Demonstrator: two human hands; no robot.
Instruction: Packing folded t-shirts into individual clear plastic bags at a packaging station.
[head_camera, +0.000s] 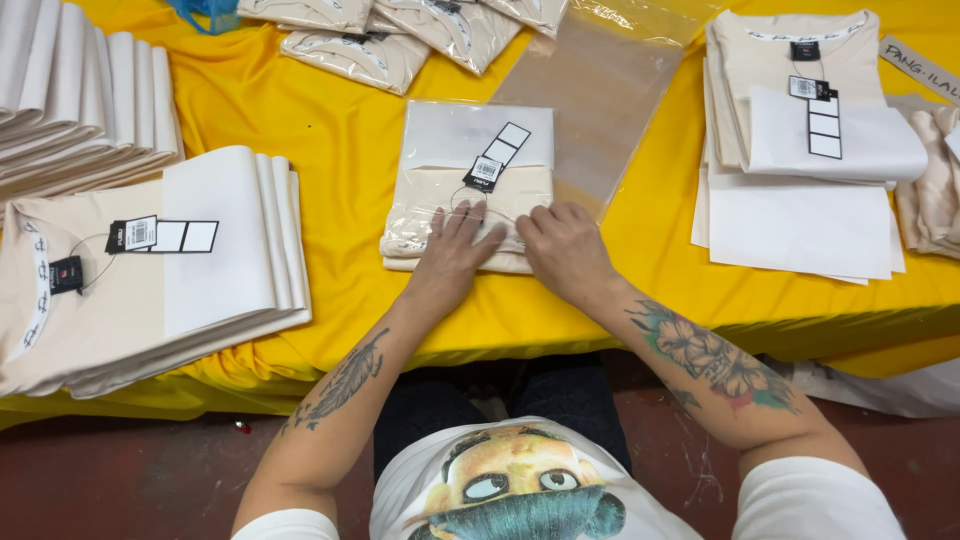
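A folded cream shirt in a clear plastic bag (468, 185) lies on the yellow table (330, 130) in front of me, with a white paper sheet and a black-and-white hang tag (497, 157) on top. My left hand (452, 255) lies flat on the near edge of the bagged shirt, fingers spread. Beside it, my right hand (563, 248) presses down on the same edge with its fingers bent. Neither hand lifts the package.
A stack of folded cream shirts (150, 275) sits at left, with white sheets (90, 90) behind it. Another shirt stack with paper (800, 150) sits at right. Empty clear bags (600, 90) lie behind the package, and several bagged shirts (390, 40) at the far edge.
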